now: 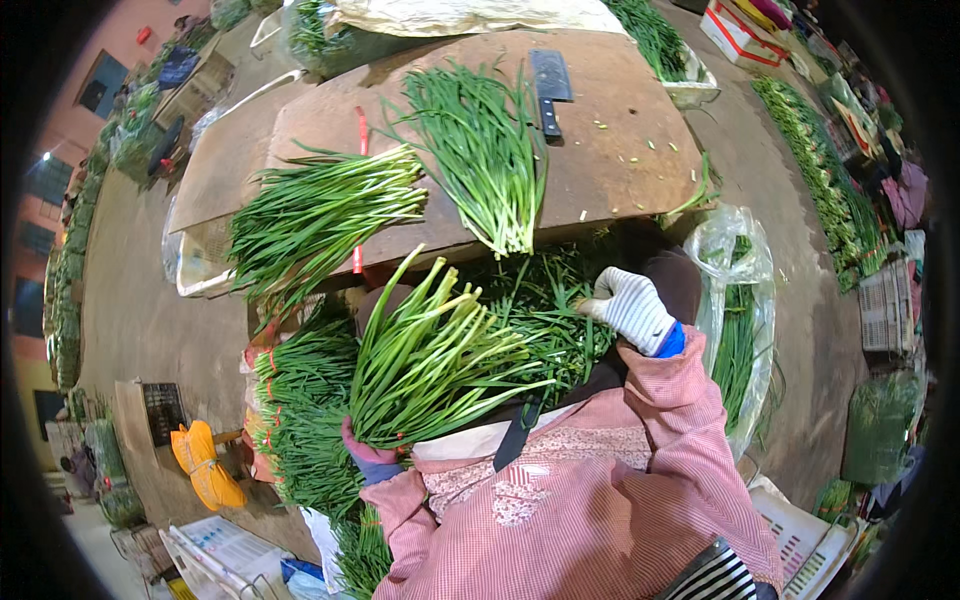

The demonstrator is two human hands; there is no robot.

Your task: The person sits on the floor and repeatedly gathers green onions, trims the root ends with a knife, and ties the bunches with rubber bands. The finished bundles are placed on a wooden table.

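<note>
My left hand (369, 451), in a purplish glove, grips the leafy end of a loose bunch of garlic chives (442, 352). The pale stalk ends fan out up and to the right over my lap. My right hand (631, 306), in a white-and-grey striped glove, is curled above a heap of loose chive leaves (555, 330); whether its fingertips pinch anything is hidden. Two more chive portions lie on the board (607, 176) before me: a sideways bunch (330, 202) at left and a larger pile (480, 142) in the middle. Beside that pile rests a cleaver (550, 90) with a black handle.
Banded chive bundles (307, 420) are stacked at my left. A red tape strip (362, 131) lies on the board. Right of my knee stands a clear plastic bag (739, 322) of chives. White crates (802, 532) and a yellow bundle (204, 465) sit on the floor.
</note>
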